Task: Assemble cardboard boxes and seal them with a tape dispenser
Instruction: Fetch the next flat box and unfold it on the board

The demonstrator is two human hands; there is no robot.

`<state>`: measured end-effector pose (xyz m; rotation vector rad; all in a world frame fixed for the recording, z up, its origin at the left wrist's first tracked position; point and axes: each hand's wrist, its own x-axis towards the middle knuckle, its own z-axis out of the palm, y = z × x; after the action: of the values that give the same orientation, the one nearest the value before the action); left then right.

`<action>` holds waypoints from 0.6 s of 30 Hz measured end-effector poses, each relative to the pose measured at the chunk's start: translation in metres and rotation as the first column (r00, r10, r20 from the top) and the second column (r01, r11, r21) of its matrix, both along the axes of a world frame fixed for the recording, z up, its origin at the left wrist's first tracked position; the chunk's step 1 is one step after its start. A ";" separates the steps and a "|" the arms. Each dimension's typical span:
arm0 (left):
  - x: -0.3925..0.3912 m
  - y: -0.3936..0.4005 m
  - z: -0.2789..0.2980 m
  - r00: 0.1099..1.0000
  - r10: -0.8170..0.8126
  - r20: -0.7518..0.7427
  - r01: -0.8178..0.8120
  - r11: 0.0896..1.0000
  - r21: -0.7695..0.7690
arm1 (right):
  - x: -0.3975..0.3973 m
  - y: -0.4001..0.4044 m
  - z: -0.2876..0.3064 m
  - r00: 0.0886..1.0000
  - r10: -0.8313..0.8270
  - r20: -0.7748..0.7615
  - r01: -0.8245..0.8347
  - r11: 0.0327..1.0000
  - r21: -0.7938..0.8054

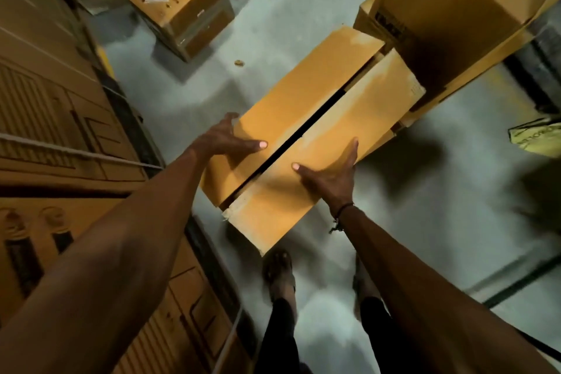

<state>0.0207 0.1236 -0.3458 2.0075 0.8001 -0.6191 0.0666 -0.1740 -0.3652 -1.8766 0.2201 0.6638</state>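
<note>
Between both arms, the cardboard box (306, 136) sits under flat left hand (227, 140) and right hand (329, 173), each grip wide.

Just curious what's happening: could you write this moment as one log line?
step: closing flaps | object: long brown cardboard box, seam gapped, untaped | left hand: flat on left flap | right hand: flat on right flap

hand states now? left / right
Left hand: open, flat on the box's left flap.
Right hand: open, pressing the right flap.
</note>
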 end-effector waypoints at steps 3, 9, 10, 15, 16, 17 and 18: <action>0.000 -0.002 -0.011 0.988 -0.104 0.113 0.106 0.994 -0.011 | -0.004 0.011 -0.005 0.999 -0.025 0.047 0.028 0.998 -0.052; -0.010 -0.009 0.011 0.991 0.048 0.126 -0.059 0.994 0.090 | -0.003 0.013 0.030 0.999 0.000 0.043 0.003 0.997 -0.083; -0.011 -0.011 0.027 0.989 0.062 0.134 -0.075 0.993 0.088 | -0.003 0.013 0.043 0.999 0.012 0.039 -0.009 0.997 -0.082; -0.027 -0.014 0.114 0.988 0.117 0.101 -0.127 0.987 0.100 | -0.006 0.017 0.133 0.998 0.057 -0.006 -0.057 0.995 -0.087; -0.031 -0.016 0.134 0.987 0.129 0.098 -0.139 0.984 0.109 | -0.007 0.017 0.154 0.998 0.061 -0.024 -0.063 0.995 -0.084; -0.036 -0.018 0.157 0.986 0.143 0.086 -0.153 0.980 0.126 | -0.007 0.017 0.173 0.997 0.064 -0.039 -0.066 0.995 -0.078; -0.041 -0.019 0.177 0.984 0.148 0.095 -0.160 0.978 0.130 | -0.008 0.016 0.192 0.996 0.069 -0.048 -0.072 0.995 -0.068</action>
<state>-0.0203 0.1044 -0.1689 2.0568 0.9590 -0.3963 0.0587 -0.1576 -0.1735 -1.9450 0.2094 0.7566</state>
